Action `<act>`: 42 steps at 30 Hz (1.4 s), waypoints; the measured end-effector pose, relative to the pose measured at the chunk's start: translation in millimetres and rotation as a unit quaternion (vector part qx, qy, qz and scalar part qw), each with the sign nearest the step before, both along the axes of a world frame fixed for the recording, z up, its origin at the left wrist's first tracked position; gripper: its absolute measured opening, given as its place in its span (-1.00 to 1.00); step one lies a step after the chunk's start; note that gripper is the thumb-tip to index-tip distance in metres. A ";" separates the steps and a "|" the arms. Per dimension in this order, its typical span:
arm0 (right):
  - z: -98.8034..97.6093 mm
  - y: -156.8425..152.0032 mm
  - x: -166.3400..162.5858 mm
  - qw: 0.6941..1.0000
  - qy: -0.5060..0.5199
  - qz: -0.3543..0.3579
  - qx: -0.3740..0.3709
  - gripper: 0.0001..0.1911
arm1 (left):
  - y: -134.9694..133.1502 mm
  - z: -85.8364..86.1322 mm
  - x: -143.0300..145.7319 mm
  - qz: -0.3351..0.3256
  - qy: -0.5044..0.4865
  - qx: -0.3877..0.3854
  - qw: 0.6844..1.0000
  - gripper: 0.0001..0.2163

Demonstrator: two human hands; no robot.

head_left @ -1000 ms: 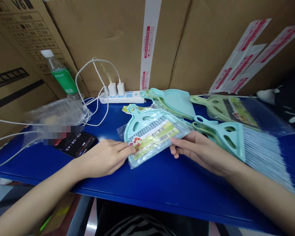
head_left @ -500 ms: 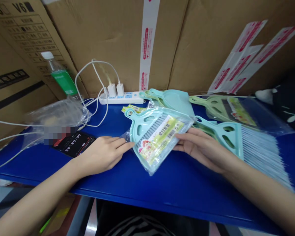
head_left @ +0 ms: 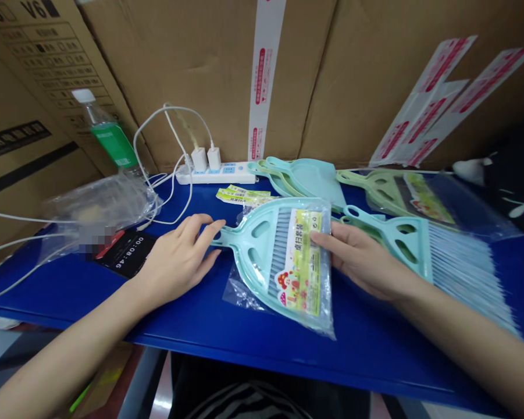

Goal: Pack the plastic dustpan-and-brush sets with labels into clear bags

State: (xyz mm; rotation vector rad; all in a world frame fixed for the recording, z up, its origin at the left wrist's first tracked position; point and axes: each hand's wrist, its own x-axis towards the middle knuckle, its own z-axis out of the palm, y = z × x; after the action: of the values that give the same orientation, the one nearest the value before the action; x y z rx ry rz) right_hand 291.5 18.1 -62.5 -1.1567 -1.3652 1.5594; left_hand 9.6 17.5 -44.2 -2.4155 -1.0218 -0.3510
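Observation:
A light-blue dustpan and brush set (head_left: 253, 259) in a clear plastic bag is held slightly tilted over the blue table. Its yellow-green label (head_left: 305, 267) faces up. My right hand (head_left: 362, 256) grips the set's right edge, thumb over the label's side and the other fingers underneath. Around the handle end, my left hand (head_left: 181, 253) has its thumb and fingers apart, close to the handle; whether they touch it is unclear. Just beyond my right hand lies an unwrapped light-blue brush (head_left: 419, 247) with its bristles to the right, partly covering green pieces.
Loose dustpans (head_left: 314, 177) lie stacked at the back, beside label cards (head_left: 239, 195). A bagged green set (head_left: 388, 189) sits at the back right. To the left are a phone (head_left: 128, 253), crumpled plastic (head_left: 100, 203), a bottle (head_left: 113, 142), cables and a power strip (head_left: 227, 173).
The bagged set has turned so its handle points left and its label stands more upright to me. My left hand has moved from the bag's side to the handle end, fingers spreading.

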 end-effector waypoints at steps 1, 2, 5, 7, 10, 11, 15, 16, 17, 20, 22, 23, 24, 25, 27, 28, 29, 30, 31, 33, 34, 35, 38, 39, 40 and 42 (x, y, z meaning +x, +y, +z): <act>-0.1 -0.1 -0.7 1.000 -0.001 0.006 -0.002 -0.48 | 0.5 -1.2 -0.3 0.009 0.007 -0.012 1.000 -0.70; -0.4 -0.1 -1.2 1.000 -0.001 0.010 -0.005 -0.48 | 1.0 -2.6 -0.5 0.013 0.016 -0.026 0.999 -0.70; -2.4 0.2 -1.9 1.000 0.002 0.010 -0.014 -0.48 | 1.6 -6.1 -0.6 0.012 0.040 -0.050 0.998 -0.72; -3.8 0.3 -1.2 1.000 0.001 0.009 -0.009 -0.48 | 1.4 -6.9 -0.2 0.011 0.047 -0.048 0.998 -0.73; -4.5 -0.5 0.5 1.000 -0.002 0.019 0.002 -0.49 | 0.5 -6.3 0.8 0.014 0.059 -0.052 0.997 -0.73; -4.3 -1.0 0.9 1.000 -0.005 0.025 0.002 -0.49 | 0.2 -6.1 1.1 0.018 0.062 -0.059 0.996 -0.74; -2.5 -2.6 1.0 0.999 -0.027 0.033 0.017 -0.45 | -0.4 -5.2 1.7 0.031 0.064 -0.074 0.995 -0.75; -2.0 -2.9 0.7 0.999 -0.031 0.031 0.023 -0.44 | -0.5 -4.9 1.6 0.031 0.067 -0.074 0.994 -0.75; -1.7 -3.3 0.4 0.999 -0.033 0.028 0.029 -0.44 | -0.5 -4.6 1.5 0.028 0.070 -0.074 0.994 -0.76; -0.9 -4.8 -0.1 0.999 -0.027 0.019 0.041 -0.46 | -0.9 -3.2 1.2 0.003 0.068 -0.072 0.995 -0.77; -0.4 -5.6 -0.2 0.999 -0.021 0.012 0.035 -0.50 | -1.5 -2.3 1.2 -0.022 0.058 -0.068 0.996 -0.78; -0.3 -5.8 -0.3 0.999 -0.018 0.008 0.028 -0.51 | -2.0 -2.0 1.3 -0.035 0.054 -0.067 0.996 -0.78; -0.3 -5.7 -0.5 1.000 -0.016 0.000 0.020 -0.52 | -2.4 -1.7 1.5 -0.047 0.053 -0.068 0.995 -0.79; -0.4 -5.5 -0.8 1.000 -0.014 -0.009 0.011 -0.53 | -2.9 -1.4 1.6 -0.058 0.054 -0.071 0.994 -0.79; -1.2 -4.4 -1.5 1.000 -0.009 -0.029 -0.002 -0.56 | -4.0 -0.5 1.6 -0.081 0.060 -0.076 0.992 -0.80; -1.7 -3.8 -2.0 0.999 -0.006 -0.036 -0.008 -0.59 | -4.4 0.1 1.4 -0.092 0.062 -0.080 0.991 -0.80; -2.3 -3.2 -2.3 0.999 -0.002 -0.039 -0.012 -0.61 | -4.9 0.8 1.2 -0.101 0.061 -0.082 0.990 -0.80; -2.7 -2.7 -2.7 0.999 0.002 -0.041 -0.017 -0.63 | -5.3 1.6 1.0 -0.108 0.059 -0.084 0.989 -0.80; -3.0 -2.4 -2.9 0.999 0.006 -0.041 -0.020 -0.65 | -5.8 2.3 0.7 -0.113 0.055 -0.087 0.988 -0.81; -2.8 -2.5 -2.9 0.999 0.006 -0.046 -0.025 -0.67 | -6.6 3.3 0.6 -0.122 0.046 -0.099 0.987 -0.82; -2.1 -2.7 -2.7 0.998 0.002 -0.049 -0.026 -0.68 | -7.0 3.4 0.6 -0.127 0.041 -0.105 0.985 -0.82; -1.2 -3.1 -2.4 0.998 -0.002 -0.050 -0.026 -0.67 | -7.4 3.4 0.7 -0.135 0.036 -0.110 0.984 -0.83; 2.9 -4.4 -1.5 0.999 -0.010 -0.034 -0.011 -0.63 | -8.0 2.2 0.9 -0.153 0.028 -0.125 0.980 -0.83; 4.2 -4.6 -1.3 1.000 -0.012 -0.028 0.001 -0.62 | -8.1 1.8 0.8 -0.157 0.027 -0.129 0.979 -0.83; 5.3 -4.8 -1.2 1.000 -0.014 -0.023 0.013 -0.61 | -8.1 1.5 0.7 -0.158 0.026 -0.132 0.978 -0.83; 6.3 -4.5 -1.5 0.999 -0.014 -0.027 0.033 -0.61 | -8.0 1.0 0.5 -0.158 0.023 -0.133 0.978 -0.83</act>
State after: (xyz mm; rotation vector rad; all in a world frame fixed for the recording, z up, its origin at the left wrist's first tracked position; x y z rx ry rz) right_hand 290.0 13.6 -56.2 -1.1693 -1.3825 1.4536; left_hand 10.1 9.5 -43.2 -2.8217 -0.6994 -0.2758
